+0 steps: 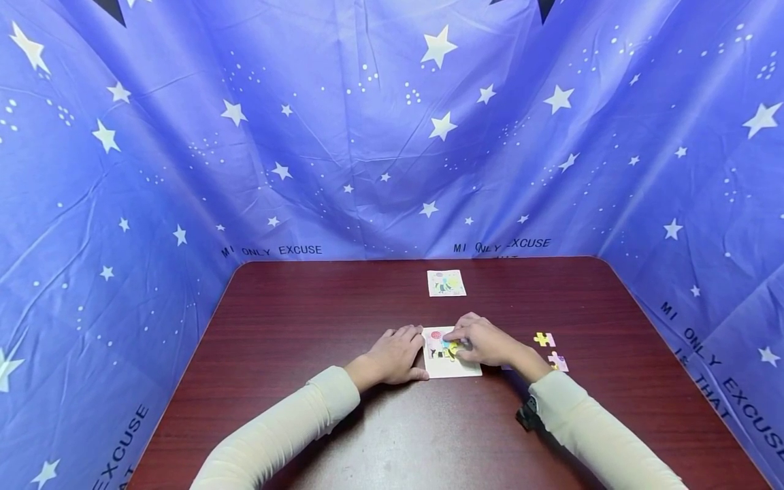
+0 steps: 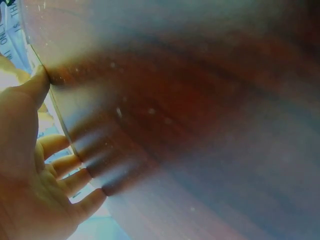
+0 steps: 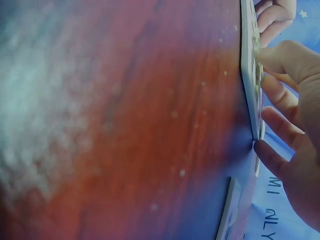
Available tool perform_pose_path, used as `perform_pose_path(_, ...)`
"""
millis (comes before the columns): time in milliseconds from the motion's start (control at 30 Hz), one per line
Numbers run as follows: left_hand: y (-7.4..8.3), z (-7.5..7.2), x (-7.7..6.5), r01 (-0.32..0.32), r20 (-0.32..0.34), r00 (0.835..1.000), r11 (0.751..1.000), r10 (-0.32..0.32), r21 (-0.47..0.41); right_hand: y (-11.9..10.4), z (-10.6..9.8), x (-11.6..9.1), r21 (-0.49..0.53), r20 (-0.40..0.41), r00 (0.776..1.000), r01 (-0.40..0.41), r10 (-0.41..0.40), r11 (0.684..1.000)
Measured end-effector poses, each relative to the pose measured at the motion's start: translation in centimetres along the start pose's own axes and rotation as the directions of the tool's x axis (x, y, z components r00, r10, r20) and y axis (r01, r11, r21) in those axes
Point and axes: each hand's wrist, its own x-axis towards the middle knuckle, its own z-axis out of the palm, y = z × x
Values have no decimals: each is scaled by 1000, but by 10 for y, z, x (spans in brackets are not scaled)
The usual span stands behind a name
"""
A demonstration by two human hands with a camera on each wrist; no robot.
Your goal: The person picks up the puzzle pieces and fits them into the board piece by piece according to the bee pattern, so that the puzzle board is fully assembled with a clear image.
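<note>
A small white puzzle board (image 1: 452,372) with a coloured picture lies flat on the table, partly filled with puzzle pieces. My left hand (image 1: 395,355) rests at its left edge, fingers spread, with the fingertips down on the tabletop in the left wrist view. Over the right part of the board is my right hand (image 1: 486,342). Its thumb and forefinger touch the picture, set apart from each other. In the right wrist view, that hand's little finger reaches the board's edge (image 3: 248,75). Part of the picture is hidden under the right hand.
Two loose puzzle pieces lie right of the board, a yellow piece (image 1: 542,339) and a pink one (image 1: 557,361). Another piece shows partly beneath the right forearm. A picture card (image 1: 446,283) lies farther back on the dark red table (image 1: 306,299). Blue star-patterned cloth (image 1: 380,136) surrounds it.
</note>
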Motion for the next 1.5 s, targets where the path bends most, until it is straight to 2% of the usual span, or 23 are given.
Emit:
perform_pose_path(533,0,-2,-2,-4,-5,1000,1000,4,10,-10,-4,3,-21,49,998,-36,37,999)
perform_pose_path(667,0,-3,-3,-1,-3,1000,1000,1,4,-9,-3,2,-36,34,999,-15,16,999)
perform_pose_path(967,-2,-3,-3,0,-6,1000,1000,0,9,-6,1,3,-60,-58,996,57,-61,997)
perform_pose_path(1067,-1,-3,-3,-1,-4,1000,1000,1,10,-5,0,3,-49,-56,996,60,-63,997)
perform_pose_path(1300,0,-3,-3,0,2,1000,1000,0,2,-4,-3,1,-14,-6,999,33,-33,999)
perform_pose_path(1500,0,-4,-3,-3,1,1000,1000,3,0,3,-13,-6,27,-30,999,-39,40,999)
